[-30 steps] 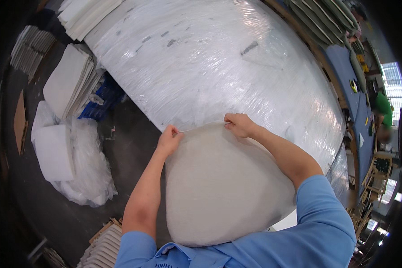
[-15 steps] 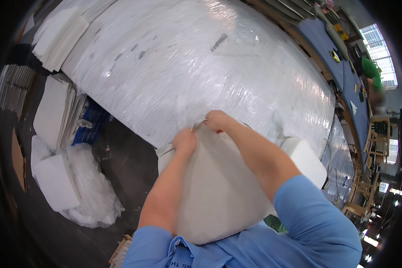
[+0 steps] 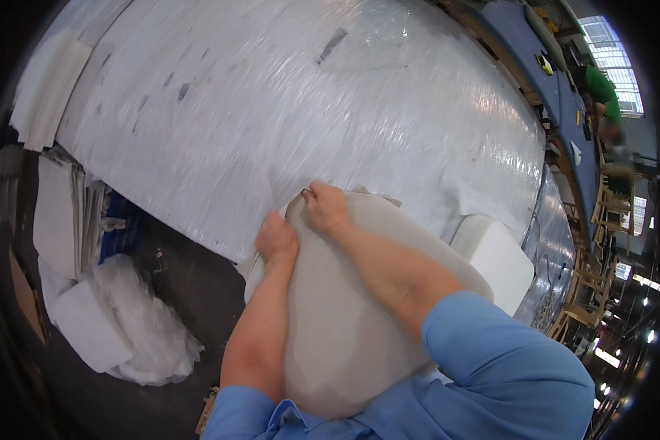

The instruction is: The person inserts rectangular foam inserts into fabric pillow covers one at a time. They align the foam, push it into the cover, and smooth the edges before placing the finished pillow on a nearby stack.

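A beige fabric-covered cushion point(image 3: 359, 323) leans between my body and the edge of a large table point(image 3: 271, 110) wrapped in clear film. Its far edge rests at the table's rim. My left hand point(image 3: 277, 236) is closed on the fabric at the cushion's far left corner. Right beside it, my right hand point(image 3: 325, 207) pinches the same edge of the cover a little farther up. My right forearm lies across the cushion's top. To the right, a white foam pad point(image 3: 495, 257) with rounded corners sits on the table, partly behind the cushion.
On the left are stacked white sheets point(image 3: 55, 213), a blue crate point(image 3: 121, 238) and a clear plastic bag point(image 3: 147, 323) on the dark floor. A person in green point(image 3: 601, 92) stands beyond a blue-topped bench point(image 3: 539, 81). Wooden chair frames point(image 3: 587, 293) stand at the right.
Both hands have shifted left along the cushion's far edge, still gripping the fabric. More of the cushion's far right side now shows beyond my right forearm. The whole view has turned slightly.
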Available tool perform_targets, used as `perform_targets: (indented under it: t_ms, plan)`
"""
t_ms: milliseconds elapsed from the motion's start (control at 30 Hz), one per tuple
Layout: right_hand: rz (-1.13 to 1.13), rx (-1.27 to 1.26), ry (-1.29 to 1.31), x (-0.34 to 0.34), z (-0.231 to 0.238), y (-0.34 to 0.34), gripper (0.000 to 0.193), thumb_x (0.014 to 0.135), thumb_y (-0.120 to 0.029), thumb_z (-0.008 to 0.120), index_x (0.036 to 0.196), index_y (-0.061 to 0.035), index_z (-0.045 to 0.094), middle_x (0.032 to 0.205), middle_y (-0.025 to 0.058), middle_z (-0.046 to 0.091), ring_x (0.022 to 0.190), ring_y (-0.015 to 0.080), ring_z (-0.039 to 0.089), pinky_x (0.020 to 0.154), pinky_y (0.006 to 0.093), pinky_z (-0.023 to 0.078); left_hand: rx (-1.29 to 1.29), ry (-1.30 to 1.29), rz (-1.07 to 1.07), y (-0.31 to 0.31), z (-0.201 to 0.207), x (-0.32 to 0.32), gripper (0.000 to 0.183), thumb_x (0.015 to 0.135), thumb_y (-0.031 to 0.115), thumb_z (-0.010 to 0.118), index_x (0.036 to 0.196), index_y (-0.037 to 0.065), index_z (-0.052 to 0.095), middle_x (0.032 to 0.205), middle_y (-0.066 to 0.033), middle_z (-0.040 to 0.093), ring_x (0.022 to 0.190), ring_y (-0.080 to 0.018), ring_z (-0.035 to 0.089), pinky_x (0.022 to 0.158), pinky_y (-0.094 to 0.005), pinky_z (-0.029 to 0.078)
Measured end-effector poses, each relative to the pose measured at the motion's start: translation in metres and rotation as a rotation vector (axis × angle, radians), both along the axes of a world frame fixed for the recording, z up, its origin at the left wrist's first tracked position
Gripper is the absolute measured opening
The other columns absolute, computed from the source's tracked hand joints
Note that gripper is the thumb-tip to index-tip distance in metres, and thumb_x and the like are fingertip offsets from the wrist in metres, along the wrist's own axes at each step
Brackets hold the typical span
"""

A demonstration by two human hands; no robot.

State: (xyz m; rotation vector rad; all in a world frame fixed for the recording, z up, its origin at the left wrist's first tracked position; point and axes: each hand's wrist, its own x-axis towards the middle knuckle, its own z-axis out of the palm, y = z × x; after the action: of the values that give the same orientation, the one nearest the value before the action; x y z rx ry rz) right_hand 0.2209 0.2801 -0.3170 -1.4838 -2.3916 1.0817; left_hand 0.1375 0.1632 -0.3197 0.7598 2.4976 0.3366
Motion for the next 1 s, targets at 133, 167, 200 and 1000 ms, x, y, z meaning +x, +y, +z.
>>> perform_targets:
  t_ms: [133, 167, 200, 1000]
  plan:
    - [0.043, 0.036, -0.033, 0.008, 0.0, 0.005, 0.025, 0.093, -0.027, 0.067, 0.093, -0.0018, 0.068, 0.09, 0.0248, 0.07, 0.083, 0.045, 0.066, 0.076, 0.0514, 0.051, 0.013, -0.017, -0.011, 0.0, 0.004, 0.005, 0.02, 0.097, 0.026, 0.058, 0.099, 0.007, 0.065, 0.1, -0.0201, 0.073, 0.097, -0.0425, 0.069, 0.083, -0.0558, 0.052]
    - [0.055, 0.062, -0.037, 0.014, 0.001, 0.009, 0.025, 0.092, -0.027, 0.069, 0.095, -0.0023, 0.069, 0.089, 0.0237, 0.071, 0.079, 0.0426, 0.068, 0.073, 0.0502, 0.052, 0.029, -0.053, -0.056, 0.002, 0.009, 0.002, 0.023, 0.098, 0.028, 0.058, 0.099, 0.007, 0.066, 0.1, -0.0197, 0.073, 0.097, -0.0423, 0.069, 0.083, -0.0558, 0.052]
    - [0.078, 0.086, -0.037, 0.018, 0.006, 0.016, 0.026, 0.091, -0.027, 0.07, 0.097, -0.0027, 0.071, 0.087, 0.0226, 0.071, 0.075, 0.0402, 0.069, 0.07, 0.049, 0.053, 0.043, -0.083, -0.09, 0.003, 0.013, -0.003, 0.025, 0.098, 0.031, 0.058, 0.098, 0.007, 0.067, 0.101, -0.0194, 0.073, 0.097, -0.0422, 0.069, 0.083, -0.0558, 0.052]
    - [0.337, 0.019, -0.233, 0.049, 0.008, 0.058, 0.027, 0.098, -0.03, 0.061, 0.092, -0.0059, 0.072, 0.097, 0.018, 0.073, 0.097, 0.0409, 0.067, 0.084, 0.0525, 0.052, 0.094, 0.257, -0.233, -0.077, -0.006, -0.043, 0.024, 0.099, 0.029, 0.062, 0.086, 0.01, 0.066, 0.087, -0.0104, 0.069, 0.089, -0.0342, 0.061, 0.084, -0.0501, 0.041]
